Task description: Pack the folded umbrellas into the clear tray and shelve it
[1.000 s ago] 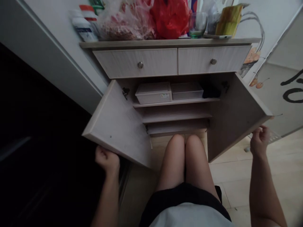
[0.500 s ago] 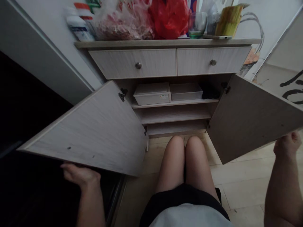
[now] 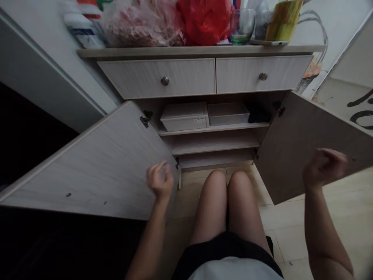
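Both hands are blurred: the left hand (image 3: 159, 181), in front of the left door (image 3: 96, 163), and the right hand (image 3: 324, 166), in front of the right door (image 3: 305, 140). Neither grip can be read as open or closed. Each door runs off its side edge. The top edge cuts the bottle (image 3: 80, 29), bags (image 3: 163, 23), glass (image 3: 242, 25) and yellow thing (image 3: 284, 19) on the counter (image 3: 201, 50). A dark thing (image 3: 258, 114) beside the boxes (image 3: 185, 116) is lost in shadow. The label (image 3: 199, 120) on one box is too small to read.

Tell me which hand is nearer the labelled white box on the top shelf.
Left. The left hand is just below-left of the labelled white box; the right hand is far to its right.
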Demonstrator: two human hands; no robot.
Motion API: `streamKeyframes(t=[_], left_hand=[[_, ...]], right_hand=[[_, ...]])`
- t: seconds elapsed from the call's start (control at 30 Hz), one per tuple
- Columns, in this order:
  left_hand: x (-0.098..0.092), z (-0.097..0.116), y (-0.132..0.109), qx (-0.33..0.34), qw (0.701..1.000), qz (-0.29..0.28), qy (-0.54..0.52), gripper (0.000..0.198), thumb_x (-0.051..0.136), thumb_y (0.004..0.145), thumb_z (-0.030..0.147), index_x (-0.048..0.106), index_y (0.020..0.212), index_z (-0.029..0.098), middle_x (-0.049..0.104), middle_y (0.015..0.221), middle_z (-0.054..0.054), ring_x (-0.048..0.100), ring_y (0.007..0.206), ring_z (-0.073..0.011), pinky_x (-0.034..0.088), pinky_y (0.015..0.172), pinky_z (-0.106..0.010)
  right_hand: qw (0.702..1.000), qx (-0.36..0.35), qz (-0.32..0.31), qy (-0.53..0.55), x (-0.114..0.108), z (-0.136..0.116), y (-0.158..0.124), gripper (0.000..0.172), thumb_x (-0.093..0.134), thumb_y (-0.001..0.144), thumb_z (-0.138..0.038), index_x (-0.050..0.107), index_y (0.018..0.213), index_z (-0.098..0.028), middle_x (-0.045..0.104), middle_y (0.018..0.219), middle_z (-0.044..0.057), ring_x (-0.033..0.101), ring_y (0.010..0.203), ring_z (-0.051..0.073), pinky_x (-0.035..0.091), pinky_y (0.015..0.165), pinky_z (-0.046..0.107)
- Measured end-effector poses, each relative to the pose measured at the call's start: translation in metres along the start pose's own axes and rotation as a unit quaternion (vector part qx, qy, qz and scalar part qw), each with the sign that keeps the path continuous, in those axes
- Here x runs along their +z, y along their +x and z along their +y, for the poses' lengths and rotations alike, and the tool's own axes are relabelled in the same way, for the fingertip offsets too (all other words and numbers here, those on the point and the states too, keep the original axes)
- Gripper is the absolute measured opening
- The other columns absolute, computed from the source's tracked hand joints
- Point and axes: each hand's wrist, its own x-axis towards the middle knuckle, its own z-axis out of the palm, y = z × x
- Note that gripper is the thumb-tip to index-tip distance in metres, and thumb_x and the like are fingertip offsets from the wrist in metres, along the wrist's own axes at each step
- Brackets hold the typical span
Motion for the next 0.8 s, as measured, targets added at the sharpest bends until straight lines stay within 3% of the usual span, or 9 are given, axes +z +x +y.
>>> streamKeyframes(t=[0.07,0.13,0.23,0.33,0.43,0.57,0.8], left_hand=[[0.052,0.017,0.019,0.001,0.987,-0.148,-0.059,0.025,0.051,0.092,0.043,0.068,0.091,0.024,0.072,0.087,-0.011,0.068,0.085,-0.0266,0.053,0.087,-0.046],[0.1,0.032,0.041,0.02,0.969,-0.237,-0.073,0.027,0.05,0.094,0.041,0.07,0.092,0.024,0.074,0.094,-0.012,0.068,0.094,-0.0263,0.051,0.092,-0.042],[0.16,0.054,0.074,0.036,0.946,-0.319,-0.037,0.024,0.052,0.094,0.035,0.072,0.093,0.021,0.074,0.102,-0.013,0.066,0.103,-0.0279,0.049,0.095,-0.04],[0.204,0.073,0.102,0.01,0.93,-0.368,0.026,0.025,0.052,0.097,0.031,0.073,0.097,0.018,0.073,0.105,-0.017,0.067,0.105,-0.0302,0.049,0.095,-0.04],[0.236,0.086,0.121,-0.05,0.908,-0.408,0.081,0.029,0.052,0.098,0.032,0.074,0.097,0.013,0.071,0.102,-0.023,0.067,0.106,-0.0362,0.05,0.093,-0.046],[0.261,0.088,0.128,-0.115,0.897,-0.414,0.103,0.028,0.055,0.097,0.029,0.075,0.095,0.009,0.068,0.105,-0.029,0.066,0.111,-0.0425,0.05,0.094,-0.052],[0.283,0.068,0.115,-0.125,0.901,-0.406,0.09,0.024,0.056,0.095,0.023,0.076,0.092,0.009,0.071,0.098,-0.029,0.07,0.104,-0.037,0.052,0.091,-0.049]], right_hand=[[0.983,-0.029,-0.175,0.048,0.039,-0.01,-0.008,0.029,0.048,0.094,-0.052,0.065,0.093,-0.028,0.066,0.091,0.012,0.065,0.089,0.028,0.054,0.082,0.051],[0.958,-0.017,-0.278,0.073,0.083,-0.012,-0.013,0.031,0.047,0.094,-0.048,0.067,0.094,-0.024,0.067,0.093,0.011,0.065,0.09,0.026,0.055,0.081,0.046],[0.935,0.022,-0.349,0.057,0.152,-0.005,-0.013,0.031,0.048,0.092,-0.042,0.07,0.095,-0.02,0.069,0.1,0.013,0.066,0.094,0.025,0.053,0.087,0.043],[0.908,0.092,-0.409,-0.003,0.211,0.002,-0.006,0.032,0.048,0.093,-0.032,0.073,0.101,-0.014,0.072,0.106,0.017,0.067,0.1,0.026,0.051,0.093,0.04],[0.869,0.145,-0.467,-0.072,0.257,0.002,0.001,0.034,0.049,0.094,-0.025,0.073,0.112,-0.011,0.072,0.115,0.019,0.066,0.112,0.029,0.049,0.098,0.038],[0.825,0.192,-0.509,-0.154,0.301,0.002,0.007,0.035,0.053,0.095,-0.027,0.074,0.116,-0.009,0.07,0.12,0.023,0.063,0.121,0.034,0.049,0.099,0.039],[0.819,0.182,-0.521,-0.157,0.343,0.018,0.003,0.035,0.065,0.087,-0.029,0.076,0.109,-0.005,0.073,0.097,0.026,0.07,0.106,0.038,0.055,0.087,0.043]])
